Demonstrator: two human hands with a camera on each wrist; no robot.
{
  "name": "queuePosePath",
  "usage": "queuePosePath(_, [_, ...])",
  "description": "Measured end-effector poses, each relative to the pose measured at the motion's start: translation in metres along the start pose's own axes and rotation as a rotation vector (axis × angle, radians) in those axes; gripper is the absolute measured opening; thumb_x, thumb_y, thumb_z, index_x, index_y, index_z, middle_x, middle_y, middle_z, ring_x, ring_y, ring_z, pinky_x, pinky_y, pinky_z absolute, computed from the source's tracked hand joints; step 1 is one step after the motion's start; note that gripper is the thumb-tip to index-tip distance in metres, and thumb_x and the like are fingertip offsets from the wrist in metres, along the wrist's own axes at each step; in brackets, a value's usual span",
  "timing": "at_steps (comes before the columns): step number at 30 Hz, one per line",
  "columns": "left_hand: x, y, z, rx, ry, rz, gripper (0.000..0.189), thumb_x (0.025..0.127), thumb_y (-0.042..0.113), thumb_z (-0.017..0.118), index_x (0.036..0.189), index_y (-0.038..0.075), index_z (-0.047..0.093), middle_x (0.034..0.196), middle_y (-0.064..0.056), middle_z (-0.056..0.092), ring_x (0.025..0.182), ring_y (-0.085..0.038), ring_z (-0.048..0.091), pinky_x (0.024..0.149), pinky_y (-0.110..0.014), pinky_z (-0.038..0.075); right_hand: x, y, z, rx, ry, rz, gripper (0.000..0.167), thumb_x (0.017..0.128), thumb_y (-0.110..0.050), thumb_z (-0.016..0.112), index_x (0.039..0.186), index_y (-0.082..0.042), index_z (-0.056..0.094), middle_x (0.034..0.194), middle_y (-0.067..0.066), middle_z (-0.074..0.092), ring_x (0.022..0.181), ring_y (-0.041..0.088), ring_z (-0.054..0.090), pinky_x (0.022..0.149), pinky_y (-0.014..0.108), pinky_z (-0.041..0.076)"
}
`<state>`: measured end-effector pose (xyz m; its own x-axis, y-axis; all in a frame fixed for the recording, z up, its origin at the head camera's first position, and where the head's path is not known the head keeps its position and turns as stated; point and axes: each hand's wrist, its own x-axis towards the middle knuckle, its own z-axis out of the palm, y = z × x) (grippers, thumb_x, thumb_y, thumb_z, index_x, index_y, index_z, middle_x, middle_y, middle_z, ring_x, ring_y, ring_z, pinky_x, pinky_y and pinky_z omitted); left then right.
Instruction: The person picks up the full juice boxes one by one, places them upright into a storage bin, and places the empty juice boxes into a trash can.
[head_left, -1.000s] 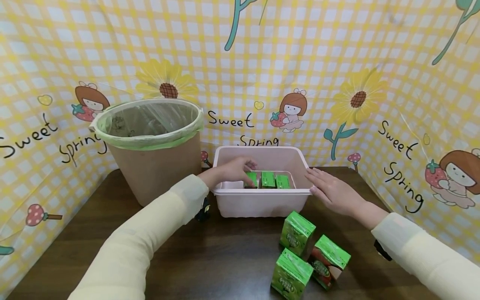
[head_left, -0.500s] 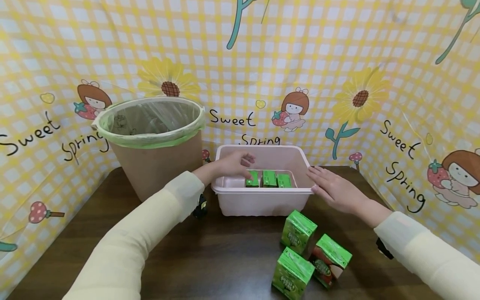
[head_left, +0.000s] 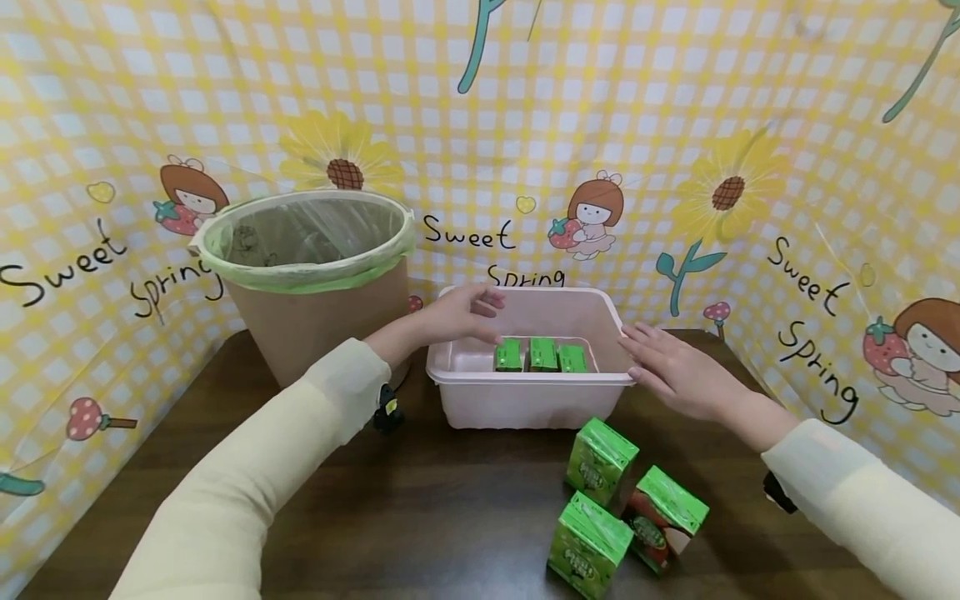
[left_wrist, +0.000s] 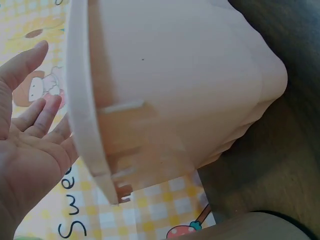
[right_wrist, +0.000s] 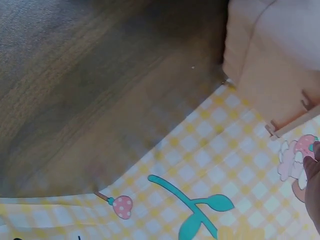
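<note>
Above the left end of a pale pink plastic bin hovers my left hand, its fingers loosely bent around nothing. In the left wrist view that hand shows a bare palm beside the bin's rim. Inside the bin stand three small green drink cartons in a row: a left one, a middle one and a right one. My right hand lies with extended fingers at the bin's right rim. Only its edge shows in the right wrist view.
Three more cartons stand on the dark wooden table in front of the bin: two green ones and one with a red-brown side. A tall tan trash can with a liner is left of the bin. A patterned cloth encloses the back and sides.
My left hand has let go of the left carton and risen up and leftward out of the bin. The right hand stays at the right rim; the head view has shifted slightly.
</note>
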<state>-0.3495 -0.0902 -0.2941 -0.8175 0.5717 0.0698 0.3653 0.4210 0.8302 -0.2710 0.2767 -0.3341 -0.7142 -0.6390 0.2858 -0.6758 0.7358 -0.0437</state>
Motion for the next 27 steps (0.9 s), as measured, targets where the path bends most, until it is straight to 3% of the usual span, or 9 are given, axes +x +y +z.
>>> queuePosePath(8, [-0.021,0.009,-0.014,-0.038,0.024,0.030,0.071,0.079,0.003,0.080,0.139,-0.003,0.043,0.134,-0.016,0.052,0.126,-0.034,0.048,0.097,-0.038,0.046,-0.005,-0.011,-0.017,0.027,0.021,0.011,0.051,0.103,-0.030,0.049,0.148,-0.007,0.041,0.152,0.018,0.035,0.141,0.038,0.027,0.107,0.058,0.027])
queuePosePath(15, [-0.040,0.023,-0.030,-0.017,0.043,0.046,0.067,0.081,0.004,0.078,0.139,0.002,0.045,0.136,-0.014,0.050,0.126,-0.027,0.048,0.096,-0.039,0.046,-0.014,-0.021,-0.029,0.038,0.080,-0.043,0.050,0.101,-0.022,0.055,0.148,-0.013,0.042,0.152,0.012,0.038,0.141,0.033,0.029,0.102,0.059,0.032])
queuePosePath(27, [-0.082,0.045,-0.056,-0.020,0.137,0.168,0.063,0.083,0.006,0.077,0.137,-0.001,0.045,0.134,-0.015,0.051,0.126,-0.028,0.048,0.101,-0.045,0.042,-0.037,-0.039,-0.043,0.087,0.056,0.020,0.053,0.101,-0.022,0.055,0.151,-0.021,0.037,0.153,0.007,0.037,0.136,0.032,0.038,0.096,0.057,0.039])
